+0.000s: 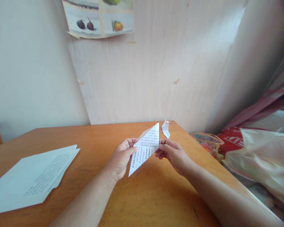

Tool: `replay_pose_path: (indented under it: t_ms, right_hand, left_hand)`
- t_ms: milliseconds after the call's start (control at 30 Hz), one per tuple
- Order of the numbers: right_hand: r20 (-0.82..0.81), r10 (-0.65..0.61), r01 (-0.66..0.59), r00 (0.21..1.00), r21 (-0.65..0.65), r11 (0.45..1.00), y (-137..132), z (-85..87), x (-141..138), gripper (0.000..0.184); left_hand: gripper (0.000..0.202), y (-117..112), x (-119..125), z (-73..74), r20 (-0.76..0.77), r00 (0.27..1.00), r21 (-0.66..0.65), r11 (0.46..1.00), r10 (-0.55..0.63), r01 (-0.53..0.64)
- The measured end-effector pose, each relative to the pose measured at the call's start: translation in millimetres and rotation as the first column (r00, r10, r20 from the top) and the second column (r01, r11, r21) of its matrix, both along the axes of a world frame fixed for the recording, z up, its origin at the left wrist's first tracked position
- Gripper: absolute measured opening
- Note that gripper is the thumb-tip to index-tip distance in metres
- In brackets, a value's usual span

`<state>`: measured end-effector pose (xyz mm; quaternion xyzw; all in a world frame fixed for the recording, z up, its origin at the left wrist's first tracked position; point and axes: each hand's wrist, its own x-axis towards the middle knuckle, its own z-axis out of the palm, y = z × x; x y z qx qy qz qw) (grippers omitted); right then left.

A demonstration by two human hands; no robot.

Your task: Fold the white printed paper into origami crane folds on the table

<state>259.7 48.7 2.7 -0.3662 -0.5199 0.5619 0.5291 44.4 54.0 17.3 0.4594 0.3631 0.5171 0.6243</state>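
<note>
item: folded printed paper triangle (pixel 145 148), being pinched between left hand (pixel 120 157) and right hand (pixel 172 153), both closing on its side edges above the orange wooden table (pixel 90 135). long axis is running diagonally, one tip pointing down-left, the other up-right. small folded paper figure (pixel 166 128) is standing just beyond the grip; loose printed sheets (pixel 33 178) are lying well left; pale wood panel (pixel 151 69) is standing behind.

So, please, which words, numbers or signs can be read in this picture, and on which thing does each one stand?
Nothing can be quoted here.
Folded paper, held between left hand and right hand: rows of print, too small to read.
Loose sheets on the table: printed lines, too small.
Red bag: white marks, blurred and partly hidden.
Fruit poster: no text visible.
</note>
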Motion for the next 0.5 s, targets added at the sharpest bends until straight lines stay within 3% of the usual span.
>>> replay_pose_path:
  t_ms: [500]
  right_hand:
    - [0.057, -0.031, 0.030, 0.998, 0.013, 0.999, -0.2, 1.5, -2.2, 0.019]
  left_hand:
    - [0.043, 0.9, -1.3, -0.2, 0.027, 0.999, -0.026, 0.999, 0.041, -0.040]
